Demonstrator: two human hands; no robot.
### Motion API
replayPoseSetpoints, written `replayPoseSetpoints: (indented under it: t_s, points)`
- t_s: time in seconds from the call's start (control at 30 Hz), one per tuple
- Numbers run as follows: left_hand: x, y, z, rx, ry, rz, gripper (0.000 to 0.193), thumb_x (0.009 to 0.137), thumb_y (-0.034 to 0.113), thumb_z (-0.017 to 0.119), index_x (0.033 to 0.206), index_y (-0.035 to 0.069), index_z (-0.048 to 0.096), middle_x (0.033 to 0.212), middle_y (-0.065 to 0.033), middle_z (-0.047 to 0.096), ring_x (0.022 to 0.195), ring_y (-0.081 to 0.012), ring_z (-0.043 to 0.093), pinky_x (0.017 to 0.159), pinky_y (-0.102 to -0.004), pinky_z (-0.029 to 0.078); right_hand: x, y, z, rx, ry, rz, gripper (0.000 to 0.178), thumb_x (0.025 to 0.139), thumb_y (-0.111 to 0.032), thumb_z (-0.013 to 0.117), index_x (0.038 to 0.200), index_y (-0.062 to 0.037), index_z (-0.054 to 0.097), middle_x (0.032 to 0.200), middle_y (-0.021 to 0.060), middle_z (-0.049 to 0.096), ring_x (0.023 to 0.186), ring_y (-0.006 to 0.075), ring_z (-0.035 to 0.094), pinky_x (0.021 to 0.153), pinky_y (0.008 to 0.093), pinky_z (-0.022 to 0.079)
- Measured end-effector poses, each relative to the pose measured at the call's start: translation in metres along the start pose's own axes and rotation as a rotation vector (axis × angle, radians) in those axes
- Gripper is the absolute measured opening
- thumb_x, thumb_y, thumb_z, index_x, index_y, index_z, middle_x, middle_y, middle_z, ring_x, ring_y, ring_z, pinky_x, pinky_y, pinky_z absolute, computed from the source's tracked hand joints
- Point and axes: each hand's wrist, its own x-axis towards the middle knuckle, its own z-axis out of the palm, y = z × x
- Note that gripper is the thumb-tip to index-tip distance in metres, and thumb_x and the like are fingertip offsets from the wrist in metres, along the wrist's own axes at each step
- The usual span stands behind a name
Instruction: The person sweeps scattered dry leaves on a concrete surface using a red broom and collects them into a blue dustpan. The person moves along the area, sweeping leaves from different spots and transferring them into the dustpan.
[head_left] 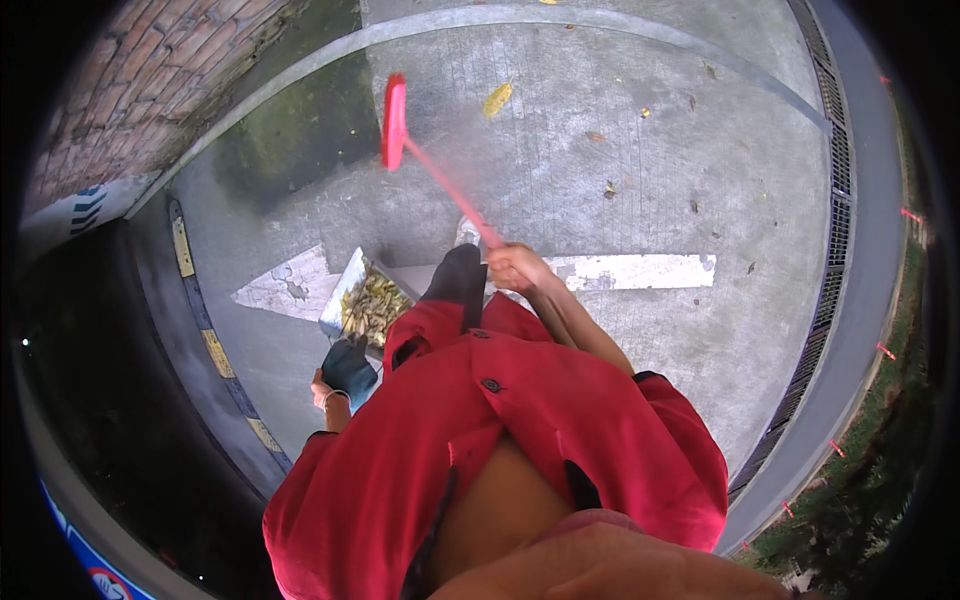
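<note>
Pink long-handled broom [395, 122] is grasped by right hand [516, 268], perhaps for reach; white leaf-filled dustpan [346, 287] lies past left hand [321, 389], grip indiscernible

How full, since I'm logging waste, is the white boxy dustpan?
Not empty: yellow and brown leaves cover much of the dustpan; depth unclear.

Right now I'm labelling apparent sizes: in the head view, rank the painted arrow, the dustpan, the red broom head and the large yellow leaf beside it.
Largest to smallest:
1. painted arrow, though partly hidden
2. dustpan
3. red broom head
4. large yellow leaf
</note>
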Motion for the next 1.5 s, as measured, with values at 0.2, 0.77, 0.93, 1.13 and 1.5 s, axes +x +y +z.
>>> replayPoseSetpoints:
  t_s: [0.2,0.77,0.93,1.13,1.5]
  points:
    - [-0.042,0.056,0.026,-0.085,-0.071,0.156,0.061,0.061,0.032,0.077,0.102,-0.011,0.063,0.100,-0.0148,0.064,0.085,-0.0241,0.060,0.080,-0.0356,0.048,0.049,-0.034,-0.030,0.171,-0.093,0.147,0.030,0.087,-0.008,0.047,0.061,-0.0165,0.035,0.050,-0.0089,0.030,0.037,0.0031,0.030,0.034,0.0200,0.023]
    - [-0.185,0.209,0.140,-0.065,-0.217,0.428,0.059,0.059,0.031,0.078,0.097,-0.013,0.064,0.096,-0.0180,0.065,0.082,-0.0251,0.061,0.078,-0.0350,0.049,-0.032,-0.181,-0.068,-0.018,0.253,-0.382,0.010,0.080,0.000,0.046,0.075,-0.0079,0.044,0.048,-0.0006,0.038,0.034,0.0099,0.038,0.029,0.0282,0.030]
    - [-0.247,0.240,0.160,0.056,-0.109,0.504,0.058,0.059,0.033,0.078,0.094,-0.012,0.065,0.095,-0.0188,0.066,0.081,-0.0264,0.062,0.078,-0.0358,0.050,0.047,-0.253,-0.077,0.207,-0.045,-0.172,0.015,0.081,-0.004,0.053,0.072,-0.0118,0.044,0.050,-0.0051,0.036,0.035,0.0064,0.035,0.033,0.0243,0.028]
    - [-0.326,0.283,0.174,0.103,-0.043,0.527,0.060,0.060,0.037,0.077,0.094,-0.011,0.065,0.094,-0.0181,0.066,0.081,-0.0260,0.062,0.077,-0.0364,0.050,0.026,-0.339,-0.163,0.356,-0.261,-0.047,0.030,0.088,-0.012,0.043,0.060,-0.0169,0.034,0.048,-0.0062,0.027,0.034,0.0056,0.024,0.030,0.0230,0.023]
    - [-0.474,0.367,0.263,-0.006,-0.339,0.686,0.058,0.062,0.029,0.077,0.098,-0.013,0.063,0.095,-0.0171,0.063,0.078,-0.0221,0.059,0.078,-0.0347,0.048,-0.116,-0.442,-0.222,-0.312,0.967,-0.588,0.021,0.078,-0.007,0.048,0.097,-0.0004,0.050,0.066,0.0048,0.051,0.053,0.0115,0.049,0.046,0.0285,0.041]
